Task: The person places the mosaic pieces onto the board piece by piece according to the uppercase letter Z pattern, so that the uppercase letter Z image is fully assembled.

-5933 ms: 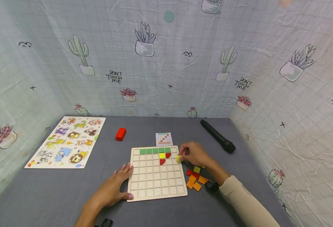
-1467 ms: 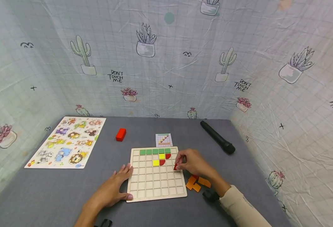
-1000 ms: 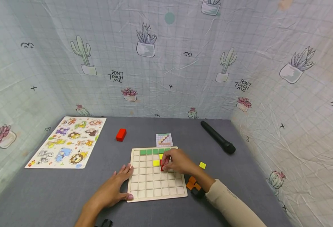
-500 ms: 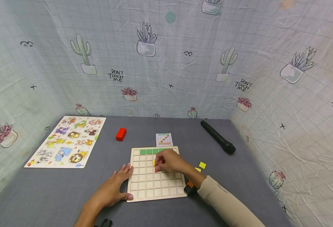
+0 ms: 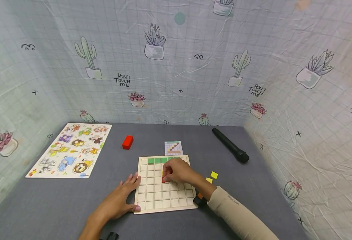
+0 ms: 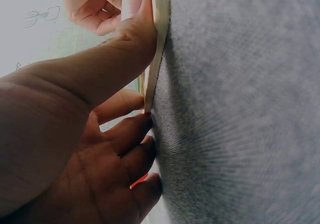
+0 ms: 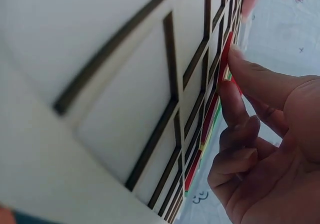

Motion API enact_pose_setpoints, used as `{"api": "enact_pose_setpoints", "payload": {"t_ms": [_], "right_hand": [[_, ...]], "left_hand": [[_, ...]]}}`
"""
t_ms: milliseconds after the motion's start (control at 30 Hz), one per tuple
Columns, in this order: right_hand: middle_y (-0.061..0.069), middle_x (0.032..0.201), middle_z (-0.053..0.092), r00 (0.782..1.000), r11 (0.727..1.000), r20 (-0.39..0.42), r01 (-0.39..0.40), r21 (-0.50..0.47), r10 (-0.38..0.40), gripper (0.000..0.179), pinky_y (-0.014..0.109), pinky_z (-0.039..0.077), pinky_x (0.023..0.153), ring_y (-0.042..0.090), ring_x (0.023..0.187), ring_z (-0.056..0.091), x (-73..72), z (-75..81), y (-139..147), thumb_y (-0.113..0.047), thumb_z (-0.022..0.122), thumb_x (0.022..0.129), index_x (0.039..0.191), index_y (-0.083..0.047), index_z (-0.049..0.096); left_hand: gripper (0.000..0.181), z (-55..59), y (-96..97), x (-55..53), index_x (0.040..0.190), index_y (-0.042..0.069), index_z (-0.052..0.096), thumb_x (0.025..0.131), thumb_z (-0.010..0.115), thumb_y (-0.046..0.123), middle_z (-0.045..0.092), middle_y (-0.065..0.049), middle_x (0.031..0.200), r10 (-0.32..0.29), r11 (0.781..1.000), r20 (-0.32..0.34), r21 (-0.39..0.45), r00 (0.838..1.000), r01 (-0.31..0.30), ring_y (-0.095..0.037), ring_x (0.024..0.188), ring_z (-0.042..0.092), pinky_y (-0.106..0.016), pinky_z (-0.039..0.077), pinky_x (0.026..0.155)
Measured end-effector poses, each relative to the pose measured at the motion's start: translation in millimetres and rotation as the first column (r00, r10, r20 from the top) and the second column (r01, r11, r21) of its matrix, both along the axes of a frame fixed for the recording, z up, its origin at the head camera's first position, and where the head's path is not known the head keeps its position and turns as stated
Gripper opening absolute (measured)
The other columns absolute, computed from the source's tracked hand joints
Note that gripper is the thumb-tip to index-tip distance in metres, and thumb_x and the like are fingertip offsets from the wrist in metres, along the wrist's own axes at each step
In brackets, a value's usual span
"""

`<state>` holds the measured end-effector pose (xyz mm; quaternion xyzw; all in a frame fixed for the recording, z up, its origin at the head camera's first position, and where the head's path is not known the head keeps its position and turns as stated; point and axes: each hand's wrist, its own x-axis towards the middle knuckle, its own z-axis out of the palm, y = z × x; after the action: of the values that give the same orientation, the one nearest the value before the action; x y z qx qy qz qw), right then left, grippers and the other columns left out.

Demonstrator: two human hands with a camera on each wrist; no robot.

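A pale wooden grid board lies on the grey table. Green square tiles fill part of its far row. My left hand rests along the board's left edge, thumb on the near corner and fingers spread. Over the middle of the grid, my right hand pinches a red tile between thumb and fingers, low at a cell. In the right wrist view that red tile stands at the fingertips, with more red tiles in the grid beyond. The right hand hides most yellow and red tiles from the head view.
A small printed pattern card lies behind the board. Yellow tiles and an orange tile lie to the right, partly under the forearm. Farther off are a black microphone, a red block and an animal puzzle board.
A yellow tile that my right hand held has been set in the grid. That hand then brought a red tile leftward from the board's right edge. The left hand stayed put.
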<state>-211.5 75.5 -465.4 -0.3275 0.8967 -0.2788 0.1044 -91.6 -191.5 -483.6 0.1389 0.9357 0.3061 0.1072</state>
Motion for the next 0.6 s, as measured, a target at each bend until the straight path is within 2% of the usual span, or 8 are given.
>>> {"api": "enact_pose_setpoints", "payload": {"t_ms": [200, 300, 467, 600], "right_hand": [[-0.011, 0.071, 0.067, 1.000, 1.000, 0.012, -0.010, -0.027, 0.010, 0.015, 0.019, 0.047, 0.063, 0.001, 0.066, 0.058, 0.7, -2.1, 8, -0.016, 0.092, 0.084, 0.082, -0.021, 0.077], [-0.009, 0.074, 0.069, 0.999, 0.998, 0.039, 0.006, -0.057, -0.004, 0.014, 0.020, 0.048, 0.066, 0.004, 0.070, 0.060, 1.5, -1.5, 16, -0.015, 0.091, 0.085, 0.085, -0.019, 0.078], [-0.005, 0.082, 0.070, 0.997, 0.994, 0.075, 0.037, -0.104, -0.029, 0.010, 0.022, 0.048, 0.063, 0.012, 0.073, 0.061, 3.1, 2.9, 34, -0.010, 0.087, 0.089, 0.093, -0.013, 0.078], [-0.004, 0.084, 0.068, 0.992, 0.991, 0.098, 0.086, -0.105, -0.076, 0.010, 0.023, 0.046, 0.062, 0.016, 0.073, 0.058, 6.6, 8.1, 52, -0.012, 0.085, 0.091, 0.096, -0.013, 0.076]], "left_hand": [[0.108, -0.8, -0.1, 0.3, 0.162, 0.001, 0.041, 0.074, 0.095, 0.030, 0.030, -0.020, 0.174, -0.005, 1.000, 0.003, 0.008, 1.000, 0.005, -0.044, 0.163, 0.021, -0.071, 0.019, 0.129], [0.108, -1.3, -0.4, 0.2, 0.162, 0.001, 0.041, 0.073, 0.096, 0.030, 0.031, -0.020, 0.174, -0.007, 1.000, 0.001, 0.009, 1.000, 0.007, -0.045, 0.163, 0.022, -0.071, 0.019, 0.128], [0.108, -2.1, -1.0, -0.4, 0.162, 0.002, 0.041, 0.073, 0.096, 0.028, 0.030, -0.019, 0.174, 0.008, 1.000, 0.006, 0.000, 1.000, -0.008, -0.042, 0.164, 0.020, -0.070, 0.018, 0.130], [0.108, -2.4, -1.6, -0.4, 0.162, 0.001, 0.041, 0.073, 0.096, 0.029, 0.031, -0.019, 0.174, 0.001, 1.000, -0.004, 0.007, 1.000, -0.001, -0.043, 0.164, 0.021, -0.071, 0.019, 0.129]]}}
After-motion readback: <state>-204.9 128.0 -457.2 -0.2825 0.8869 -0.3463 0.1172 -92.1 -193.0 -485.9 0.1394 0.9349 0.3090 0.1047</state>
